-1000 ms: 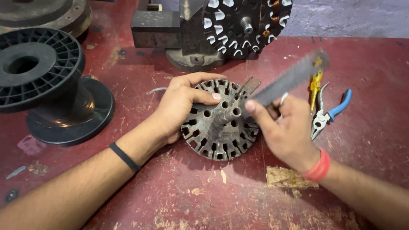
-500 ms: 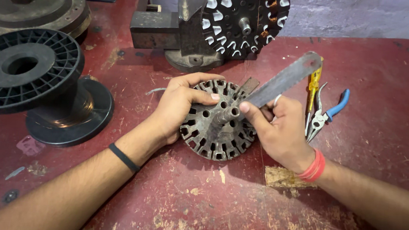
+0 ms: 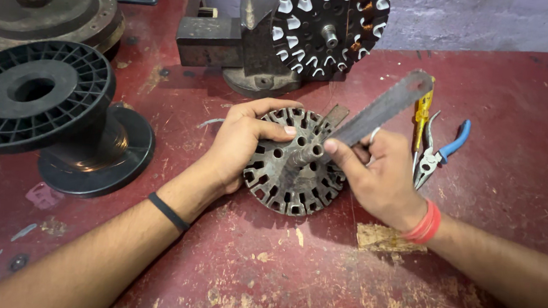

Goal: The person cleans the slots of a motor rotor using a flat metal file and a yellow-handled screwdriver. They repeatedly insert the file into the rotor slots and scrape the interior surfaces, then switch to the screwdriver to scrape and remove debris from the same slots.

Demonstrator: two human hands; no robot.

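A round slotted metal stator core (image 3: 288, 177) with a short centre shaft lies on the worn red table (image 3: 317, 271). My left hand (image 3: 240, 142) grips its left rim, thumb across the top. My right hand (image 3: 380, 176) pinches a grey hacksaw blade (image 3: 384, 107) that slants up to the right, its lower end down at the core's upper right slots.
A second slotted core with copper windings (image 3: 329, 24) is mounted by a dark bench vise (image 3: 230, 43) at the back. A black plastic spool (image 3: 48, 111) stands at left. Blue-handled pliers (image 3: 442, 151) and a yellow-handled tool (image 3: 422, 112) lie right of my hand.
The saw blade has shifted slightly with my right hand, its lower end drawn along the core's slots. My left hand has stayed on the core.
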